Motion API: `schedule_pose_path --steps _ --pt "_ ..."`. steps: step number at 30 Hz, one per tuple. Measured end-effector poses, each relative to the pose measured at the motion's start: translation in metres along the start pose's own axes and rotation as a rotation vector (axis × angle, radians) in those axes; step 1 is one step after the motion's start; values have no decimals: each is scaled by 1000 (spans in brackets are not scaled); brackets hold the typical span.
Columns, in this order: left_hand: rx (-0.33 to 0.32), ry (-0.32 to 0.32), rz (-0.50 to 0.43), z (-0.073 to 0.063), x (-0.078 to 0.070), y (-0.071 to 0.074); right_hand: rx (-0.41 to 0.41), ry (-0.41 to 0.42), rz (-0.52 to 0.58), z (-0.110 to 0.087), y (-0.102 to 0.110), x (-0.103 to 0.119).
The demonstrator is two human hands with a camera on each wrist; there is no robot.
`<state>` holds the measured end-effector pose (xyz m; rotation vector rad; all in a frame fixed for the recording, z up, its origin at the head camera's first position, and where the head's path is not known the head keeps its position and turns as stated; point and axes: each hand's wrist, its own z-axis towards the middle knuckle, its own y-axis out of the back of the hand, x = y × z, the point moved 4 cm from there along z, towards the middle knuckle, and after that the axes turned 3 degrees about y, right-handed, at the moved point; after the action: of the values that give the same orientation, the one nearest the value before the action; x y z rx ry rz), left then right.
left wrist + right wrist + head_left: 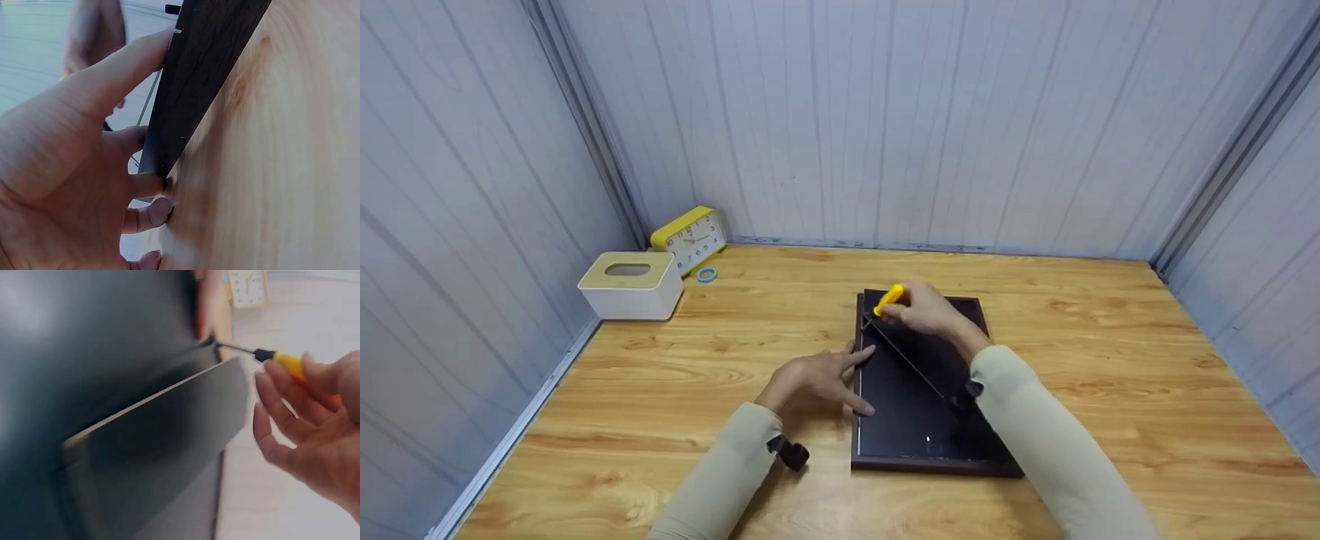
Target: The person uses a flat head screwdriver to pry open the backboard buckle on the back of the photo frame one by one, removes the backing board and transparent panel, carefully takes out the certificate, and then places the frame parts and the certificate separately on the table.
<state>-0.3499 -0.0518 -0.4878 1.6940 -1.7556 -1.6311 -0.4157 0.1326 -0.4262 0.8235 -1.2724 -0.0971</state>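
A dark rectangular frame with a black back lies on the wooden table. On it a black flap, like a frame's stand, angles up; its thin edge runs diagonally in the head view. My right hand pinches the yellow handle of a screwdriver. The screwdriver's shaft points down at the frame's far left part, by the flap's end. My left hand rests at the frame's left edge, thumb and index finger spread onto its top. In the left wrist view, the other fingertips touch or nearly touch the dark side.
At the back left stand a white tissue box with a wooden top and a yellow alarm clock. A blue ring lies beside them. Pale panelled walls border the table.
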Motion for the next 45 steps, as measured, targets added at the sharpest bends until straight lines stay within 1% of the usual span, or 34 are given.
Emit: schedule_pose_path --steps 2,4,8,11,14,18,21,23,26,28,30,32,35,37,40,41,43,45 --pt "5 -3 10 1 -2 0 26 19 -81 7 0 11" --pt "8 -5 7 3 -4 -1 49 17 -143 14 0 20" --pt "17 -2 13 5 -7 -2 78 -7 -254 24 -2 30" --pt "16 5 24 7 -9 0 91 -2 -311 27 -3 35" --pt "14 -2 37 9 -11 1 104 20 -318 25 2 35" --pt "15 -13 44 11 -12 2 98 65 -288 14 16 30" --pt "10 -11 31 11 -12 2 59 113 -233 -1 31 23" --pt "4 -15 22 11 -12 2 19 140 -179 -19 43 26" --pt "-1 -27 18 9 -11 2 -59 153 -74 -46 63 9" --pt "2 -30 14 7 -9 2 -114 128 17 -64 76 -7" --pt "2 -24 12 5 -6 1 -162 112 112 -77 87 -34" --pt "5 -19 9 2 -3 1 -200 92 192 -92 94 -52" --pt "2 -10 7 -1 1 1 -232 79 256 -109 99 -72" --pt "-2 -10 6 -2 2 1 -251 58 270 -118 100 -84" --pt "-12 -11 5 -2 2 1 -263 37 291 -126 97 -96" --pt "-15 -11 5 -2 2 1 -262 28 283 -129 96 -99" --pt "-17 -12 9 -2 2 0 -240 14 225 -133 91 -104" --pt "-21 -17 13 -2 1 0 -197 2 126 -138 85 -107"
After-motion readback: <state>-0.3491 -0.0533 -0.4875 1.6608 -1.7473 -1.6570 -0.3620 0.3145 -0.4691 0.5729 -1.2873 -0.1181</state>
